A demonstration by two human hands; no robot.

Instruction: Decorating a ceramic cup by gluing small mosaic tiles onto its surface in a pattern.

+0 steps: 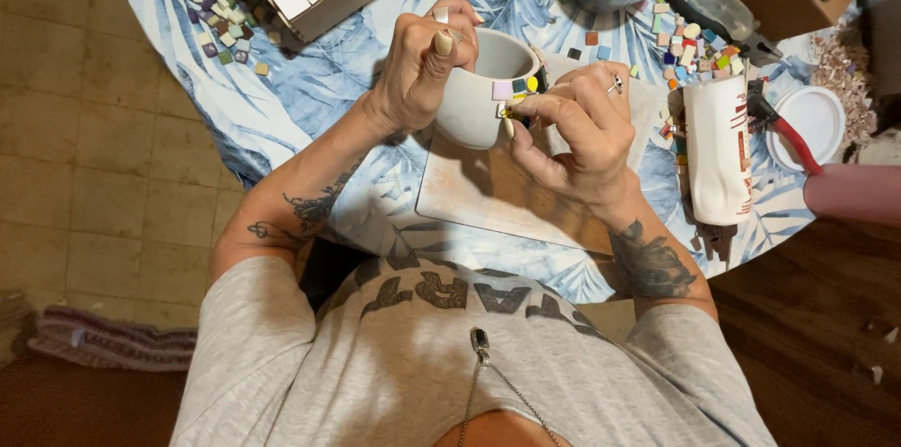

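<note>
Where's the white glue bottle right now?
Head view: the white glue bottle lies on the table at the person's right, beside the right hand, near scattered mosaic tiles.

glue bottle (718,151) right of cup (479,90), board (488,189) beneath.

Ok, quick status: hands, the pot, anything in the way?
Left hand grips pot by its rim. Right hand pinches a small tile against the pot's side. Loose tiles and glue bottle lie to the right, not in the way.
</note>
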